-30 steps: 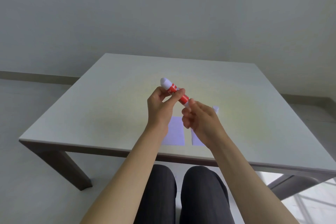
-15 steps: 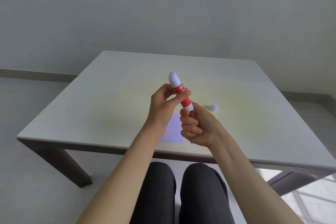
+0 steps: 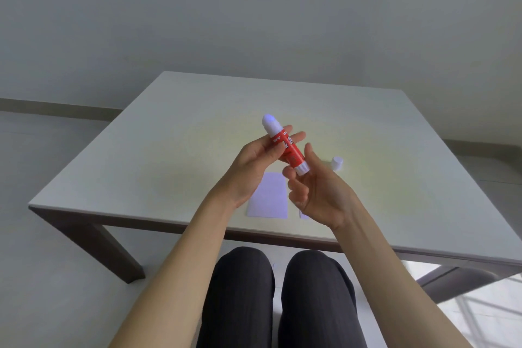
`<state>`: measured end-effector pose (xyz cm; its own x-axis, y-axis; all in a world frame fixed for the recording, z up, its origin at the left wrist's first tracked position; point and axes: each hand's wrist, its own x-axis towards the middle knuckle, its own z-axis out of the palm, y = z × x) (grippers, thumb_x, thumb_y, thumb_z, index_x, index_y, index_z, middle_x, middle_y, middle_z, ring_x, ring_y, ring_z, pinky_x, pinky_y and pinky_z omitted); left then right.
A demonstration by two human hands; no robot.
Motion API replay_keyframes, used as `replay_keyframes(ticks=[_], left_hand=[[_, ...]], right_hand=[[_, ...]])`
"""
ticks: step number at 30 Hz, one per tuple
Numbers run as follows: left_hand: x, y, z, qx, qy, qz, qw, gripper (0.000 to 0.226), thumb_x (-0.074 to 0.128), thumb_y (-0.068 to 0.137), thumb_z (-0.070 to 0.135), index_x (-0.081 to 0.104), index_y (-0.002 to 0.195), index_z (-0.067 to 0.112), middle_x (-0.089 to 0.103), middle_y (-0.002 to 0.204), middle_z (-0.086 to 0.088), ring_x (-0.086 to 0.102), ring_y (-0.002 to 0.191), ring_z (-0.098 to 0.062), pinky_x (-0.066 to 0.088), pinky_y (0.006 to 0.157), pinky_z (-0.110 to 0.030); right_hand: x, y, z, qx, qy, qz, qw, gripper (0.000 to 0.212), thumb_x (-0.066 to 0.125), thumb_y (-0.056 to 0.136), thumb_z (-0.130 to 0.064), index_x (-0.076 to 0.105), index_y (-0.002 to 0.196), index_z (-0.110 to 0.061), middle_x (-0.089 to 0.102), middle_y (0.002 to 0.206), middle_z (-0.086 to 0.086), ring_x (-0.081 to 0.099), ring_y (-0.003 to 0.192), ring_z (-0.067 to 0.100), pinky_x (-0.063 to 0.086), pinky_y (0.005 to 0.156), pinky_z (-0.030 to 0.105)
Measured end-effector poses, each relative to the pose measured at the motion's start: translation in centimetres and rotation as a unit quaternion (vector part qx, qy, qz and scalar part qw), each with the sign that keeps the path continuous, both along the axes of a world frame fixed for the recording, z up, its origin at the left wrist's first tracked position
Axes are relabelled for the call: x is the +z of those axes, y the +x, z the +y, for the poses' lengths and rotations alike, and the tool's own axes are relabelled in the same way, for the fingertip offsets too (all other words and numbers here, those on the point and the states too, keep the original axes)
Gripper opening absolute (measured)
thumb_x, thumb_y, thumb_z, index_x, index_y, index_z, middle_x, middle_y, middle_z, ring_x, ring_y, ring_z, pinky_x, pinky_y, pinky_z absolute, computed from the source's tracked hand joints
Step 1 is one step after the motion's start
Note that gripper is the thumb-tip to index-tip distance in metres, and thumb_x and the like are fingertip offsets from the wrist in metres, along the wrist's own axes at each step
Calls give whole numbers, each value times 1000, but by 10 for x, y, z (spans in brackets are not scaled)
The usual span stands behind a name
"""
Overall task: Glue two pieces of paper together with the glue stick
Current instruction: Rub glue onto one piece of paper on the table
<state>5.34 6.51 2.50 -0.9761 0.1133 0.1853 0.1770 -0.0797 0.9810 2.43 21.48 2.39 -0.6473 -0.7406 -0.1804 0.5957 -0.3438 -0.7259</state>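
Note:
A red glue stick [image 3: 291, 150] with white glue pushed out at its upper end is held tilted above the table. My left hand [image 3: 251, 169] grips its red middle. My right hand [image 3: 313, 189] pinches the white knob at its lower end between thumb and fingers. The white cap [image 3: 337, 163] stands on the table to the right. One pale paper [image 3: 268, 196] lies flat below my hands. Of the second paper [image 3: 304, 215] only a corner shows under my right hand.
The pale table [image 3: 169, 150] has its front edge close to my knees, dark legs below and a wall behind. A chair base shows at the lower right.
The glue stick has tipped more upright and risen. My right hand's fingers have loosened from a curled fist around the bottom knob. The cap came into view as the hand shifted.

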Motion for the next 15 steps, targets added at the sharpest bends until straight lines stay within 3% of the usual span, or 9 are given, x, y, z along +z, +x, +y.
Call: replay_keyframes(ticks=[2, 4, 7, 10, 13, 15], left_hand=[[-6, 2, -13, 18, -48, -9, 999, 43, 49, 92, 34, 42, 135, 40, 43, 145, 19, 36, 133, 8, 27, 112, -19], [-18, 7, -36, 49, -185, -28, 981, 50, 50, 94, 32, 31, 138, 48, 29, 152, 23, 15, 141, 9, 7, 121, -37], [-42, 14, -72, 38, -425, -71, 901, 49, 47, 96, 32, 32, 143, 38, 27, 152, 22, 2, 146, 1, -17, 115, -51], [-55, 12, -81, 6, -517, -80, 852, 57, 47, 94, 40, 24, 146, 36, 19, 155, 23, -3, 147, -5, -21, 113, -51], [-62, 3, -75, -12, -579, -54, 814, 69, 48, 90, 50, 17, 149, 34, 10, 156, 24, -8, 147, -6, -21, 113, -52], [-66, -2, -72, -20, -601, -49, 798, 76, 51, 86, 55, 16, 150, 33, 9, 157, 23, -9, 147, -6, -21, 113, -52]], right_hand=[[-1, -5, 2, -53, 18, 9, 998, 32, 52, 88, -38, 72, 94, -14, 61, 61, -2, 49, 40, 6, 44, 41, 16], [-4, -15, 12, -135, 64, 31, 988, 20, 58, 87, -28, 64, 97, -12, 62, 64, -1, 52, 44, 10, 46, 43, 18], [-11, -28, 32, -190, 117, 50, 973, 13, 57, 88, -22, 64, 95, -13, 61, 68, 1, 57, 51, 14, 48, 48, 21], [-24, -31, 39, -197, 148, 22, 969, 16, 55, 88, -21, 58, 99, -10, 64, 73, 6, 59, 53, 17, 48, 47, 22], [-35, -26, 33, -172, 226, 99, 954, 14, 55, 88, -19, 66, 94, -12, 65, 79, 10, 58, 54, 19, 47, 49, 23], [-39, -21, 23, -176, 291, 169, 925, 19, 53, 88, -10, 67, 99, -13, 66, 78, 11, 57, 51, 19, 46, 51, 24]])
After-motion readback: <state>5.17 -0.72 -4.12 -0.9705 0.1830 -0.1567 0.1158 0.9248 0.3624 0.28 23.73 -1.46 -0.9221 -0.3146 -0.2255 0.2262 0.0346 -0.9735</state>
